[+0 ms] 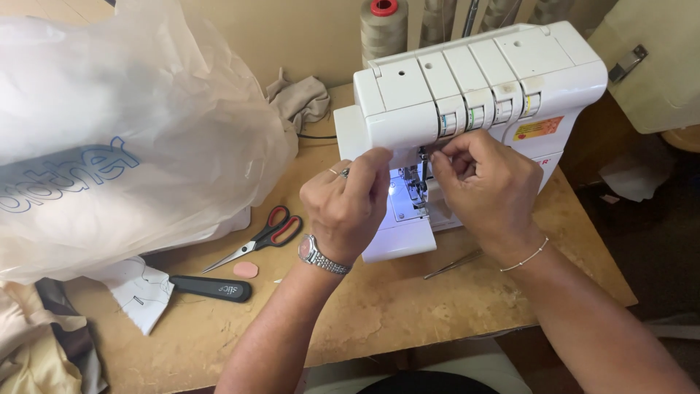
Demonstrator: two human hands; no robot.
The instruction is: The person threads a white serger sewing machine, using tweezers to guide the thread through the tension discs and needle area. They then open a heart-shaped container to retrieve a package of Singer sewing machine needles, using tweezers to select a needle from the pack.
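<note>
Overlock machine (467, 95): white, standing at the back of the wooden table (408, 306), its lit needle area facing the person.
Needle area (417, 182): bright under the machine's lamp, seen in the gap between the two hands.
Left hand (350, 204): raised before the machine's front left, thumb and forefinger pressed together at the lower edge of the housing; whether a thread lies between them is too fine to tell. A ring sits on one finger, a metal wristwatch (321, 257) on the wrist.
Right hand (485, 182): fingers curled in, tips pinched together just right of the needles, touching the machine's front; what they pinch cannot be made out. A thin bracelet (526, 257) circles the wrist.
Tweezers (453, 264): flat on the table, just below the right wrist.
Scissors (259, 237): red-handled, lying left of the left hand.
Black-handled tool (213, 289): near the table's front, beside a small pink chalk piece (246, 269).
Plastic bag (124, 124): large, translucent, filling the left side.
Thread cone (383, 29): beige, behind the machine.
</note>
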